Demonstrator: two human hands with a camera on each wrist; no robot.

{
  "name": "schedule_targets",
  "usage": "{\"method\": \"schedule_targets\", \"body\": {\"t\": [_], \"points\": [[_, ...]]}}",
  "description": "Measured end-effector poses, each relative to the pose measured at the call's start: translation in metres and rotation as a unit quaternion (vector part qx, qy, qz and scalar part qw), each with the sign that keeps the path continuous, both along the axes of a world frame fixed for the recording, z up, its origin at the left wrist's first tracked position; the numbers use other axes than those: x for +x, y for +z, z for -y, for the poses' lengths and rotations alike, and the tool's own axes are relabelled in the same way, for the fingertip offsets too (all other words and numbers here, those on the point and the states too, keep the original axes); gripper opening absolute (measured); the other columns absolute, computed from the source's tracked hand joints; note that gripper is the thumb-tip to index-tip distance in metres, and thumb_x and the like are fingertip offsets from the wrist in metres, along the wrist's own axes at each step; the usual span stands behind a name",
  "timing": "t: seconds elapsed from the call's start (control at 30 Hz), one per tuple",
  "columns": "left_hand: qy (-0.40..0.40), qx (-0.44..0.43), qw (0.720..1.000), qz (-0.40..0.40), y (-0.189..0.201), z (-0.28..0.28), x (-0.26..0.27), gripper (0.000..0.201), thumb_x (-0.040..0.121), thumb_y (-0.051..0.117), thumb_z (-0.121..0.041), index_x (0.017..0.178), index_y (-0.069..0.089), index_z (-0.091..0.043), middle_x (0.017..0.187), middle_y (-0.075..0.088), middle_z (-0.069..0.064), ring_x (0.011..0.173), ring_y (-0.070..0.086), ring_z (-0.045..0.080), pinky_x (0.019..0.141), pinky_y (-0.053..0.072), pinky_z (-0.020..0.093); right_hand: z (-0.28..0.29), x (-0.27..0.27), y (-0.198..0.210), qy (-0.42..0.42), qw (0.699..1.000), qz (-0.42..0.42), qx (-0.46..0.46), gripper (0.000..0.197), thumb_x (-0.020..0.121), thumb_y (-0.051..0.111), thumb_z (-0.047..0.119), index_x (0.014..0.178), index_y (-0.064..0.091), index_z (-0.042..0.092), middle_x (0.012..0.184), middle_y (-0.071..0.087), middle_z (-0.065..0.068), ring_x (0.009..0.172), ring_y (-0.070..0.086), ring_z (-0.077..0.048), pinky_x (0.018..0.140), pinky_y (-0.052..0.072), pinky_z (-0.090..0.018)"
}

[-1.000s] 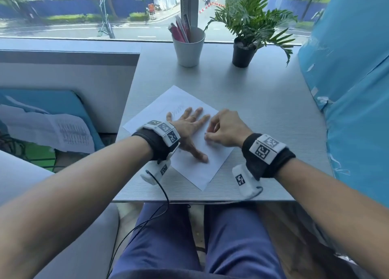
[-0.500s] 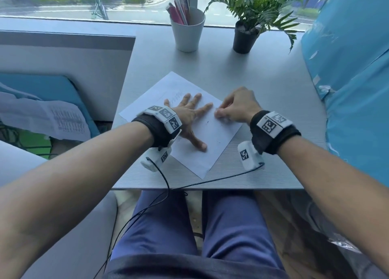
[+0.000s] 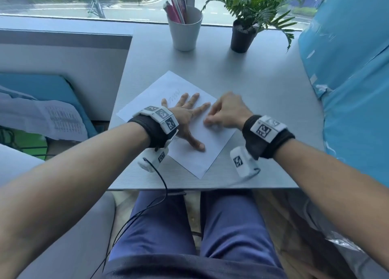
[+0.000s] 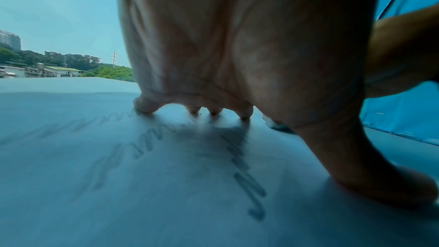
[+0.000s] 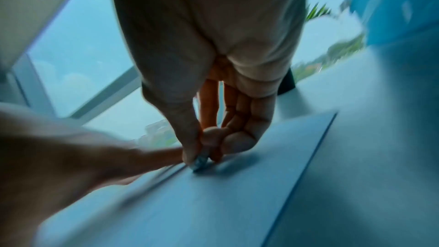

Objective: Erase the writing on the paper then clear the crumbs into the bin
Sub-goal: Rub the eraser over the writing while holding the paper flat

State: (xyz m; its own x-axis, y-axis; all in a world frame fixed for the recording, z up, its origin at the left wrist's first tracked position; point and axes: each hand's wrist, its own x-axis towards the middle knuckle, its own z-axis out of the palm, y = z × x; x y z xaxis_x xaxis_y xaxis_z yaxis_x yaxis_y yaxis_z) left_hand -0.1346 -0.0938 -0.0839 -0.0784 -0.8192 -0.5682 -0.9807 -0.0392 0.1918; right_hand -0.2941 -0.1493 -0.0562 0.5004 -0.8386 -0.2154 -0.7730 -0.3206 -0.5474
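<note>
Two hands work on the paper [image 3: 190, 154] lying on the counter [image 3: 263, 93]. Pencilled writing [image 4: 247, 174] is wavy scrawl, not legible. Left hand [image 3: 185, 118] presses flat, fingers spread. Right hand [image 3: 228, 112] pinches a small eraser [image 5: 199, 162] against the sheet, nearer the left thumb than half a second ago.

Paper [image 3: 195, 156] lies turned at an angle on the table [image 3: 263, 102], left hand [image 3: 185, 118] spread flat on it with the pencil writing [image 3: 173, 96] just beyond and left of its fingertips [image 3: 196, 95] and more lines running under the palm. Right hand [image 3: 228, 112] sits on the paper just right of the left fingers, its thumb and fingertips [image 5: 190, 155] pinching an eraser [image 5: 199, 162] down against the sheet. Well beyond both sets of fingers, at the table's far edge, stand a cup [image 3: 185, 32] with pens [image 3: 176, 9] in it and, to its right, a potted plant [image 3: 242, 34].
</note>
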Motion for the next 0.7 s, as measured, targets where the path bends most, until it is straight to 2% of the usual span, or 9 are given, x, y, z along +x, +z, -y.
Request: {"method": "schedule_targets", "body": {"t": [0.07, 0.1, 0.23, 0.37, 0.43, 0.5, 0.53, 0.63, 0.7], "points": [[0.0, -0.002, 1.0, -0.002, 0.001, 0.0, -0.001, 0.144, 0.045, 0.074, -0.085, 0.149, -0.02, -0.05, 0.157, -0.036, -0.013, 0.145, -0.033, 0.02, 0.105, -0.009, 0.078, 0.014, -0.002, 0.003, -0.063, 0.998, 0.018, -0.017, 0.013, 0.069, 0.082, 0.02, 0.079, 0.08, 0.012, 0.067, 0.07, 0.001, 0.061, 0.06, -0.003, 0.06, 0.046, -0.013], [0.0, -0.001, 1.0, -0.001, 0.001, 0.0, -0.001, 0.145, 0.044, 0.074, -0.085, 0.149, -0.02, -0.05, 0.157, -0.036, -0.013, 0.145, -0.033, 0.019, 0.105, -0.009, 0.078, 0.012, -0.001, 0.002, -0.061, 0.998, 0.018, -0.02, 0.011, 0.07, 0.081, 0.019, 0.078, 0.08, 0.011, 0.07, 0.071, -0.001, 0.063, 0.061, -0.006, 0.06, 0.046, -0.015], [-0.001, -0.001, 1.0, 0.006, -0.002, 0.001, 0.0, 0.147, 0.044, 0.073, -0.087, 0.148, -0.023, -0.048, 0.155, -0.038, -0.013, 0.144, -0.034, 0.019, 0.106, -0.009, 0.077, -0.012, 0.0, -0.002, 0.045, 0.999, -0.01, -0.003, 0.01, 0.071, 0.082, 0.02, 0.075, 0.079, 0.011, 0.06, 0.063, 0.007, 0.053, 0.055, 0.0, 0.048, 0.037, -0.005], [-0.003, -0.001, 1.0, -0.003, 0.002, 0.0, -0.003, 0.145, 0.047, 0.074, -0.084, 0.149, -0.021, -0.047, 0.156, -0.037, -0.012, 0.144, -0.034, 0.021, 0.105, -0.009, 0.078, 0.019, -0.006, 0.002, -0.062, 0.997, 0.024, -0.032, 0.015, 0.071, 0.081, 0.021, 0.08, 0.08, 0.009, 0.067, 0.067, 0.0, 0.059, 0.057, -0.006, 0.057, 0.042, -0.011], [-0.004, 0.001, 1.0, -0.003, 0.002, 0.0, -0.003, 0.145, 0.047, 0.074, -0.084, 0.149, -0.022, -0.046, 0.156, -0.037, -0.012, 0.144, -0.035, 0.02, 0.105, -0.009, 0.078, 0.006, -0.002, 0.001, -0.016, 0.999, 0.012, -0.03, 0.012, 0.072, 0.079, 0.019, 0.078, 0.079, 0.009, 0.07, 0.069, -0.001, 0.063, 0.059, -0.008, 0.058, 0.042, -0.014], [-0.01, -0.002, 1.0, -0.005, 0.001, -0.001, -0.001, 0.146, 0.046, 0.073, -0.085, 0.149, -0.023, -0.046, 0.156, -0.038, -0.012, 0.144, -0.035, 0.019, 0.106, -0.008, 0.077, -0.011, -0.003, 0.001, 0.054, 0.998, -0.012, 0.003, 0.009, 0.071, 0.081, 0.019, 0.075, 0.079, 0.011, 0.061, 0.067, 0.005, 0.054, 0.058, 0.0, 0.055, 0.044, -0.014], [-0.016, -0.003, 1.0, -0.009, 0.001, -0.002, 0.0, 0.146, 0.045, 0.074, -0.085, 0.148, -0.022, -0.047, 0.156, -0.038, -0.013, 0.144, -0.035, 0.019, 0.106, -0.009, 0.077, -0.009, -0.006, 0.001, 0.057, 0.998, -0.016, 0.014, 0.008, 0.071, 0.082, 0.02, 0.074, 0.079, 0.013, 0.055, 0.065, 0.009, 0.049, 0.057, 0.004, 0.052, 0.044, -0.011], [-0.042, -0.01, 0.999, -0.019, 0.004, -0.002, 0.007, 0.145, 0.045, 0.079, -0.079, 0.15, -0.015, -0.05, 0.159, -0.031, -0.014, 0.146, -0.031, 0.017, 0.107, -0.008, 0.077, 0.019, -0.022, 0.001, -0.021, 0.999, 0.008, -0.029, 0.012, 0.072, 0.083, 0.023, 0.078, 0.079, 0.013, 0.065, 0.068, 0.005, 0.059, 0.06, -0.003, 0.057, 0.042, -0.011], [-0.046, -0.026, 0.998, -0.029, 0.007, -0.003, 0.011, 0.138, 0.047, 0.081, -0.076, 0.153, -0.004, -0.05, 0.162, -0.022, -0.015, 0.149, -0.024, 0.015, 0.108, -0.004, 0.076, 0.028, -0.031, -0.002, -0.047, 0.999, 0.014, -0.024, 0.012, 0.072, 0.082, 0.022, 0.077, 0.079, 0.012, 0.068, 0.069, 0.002, 0.06, 0.059, -0.006, 0.056, 0.042, -0.012]]}}
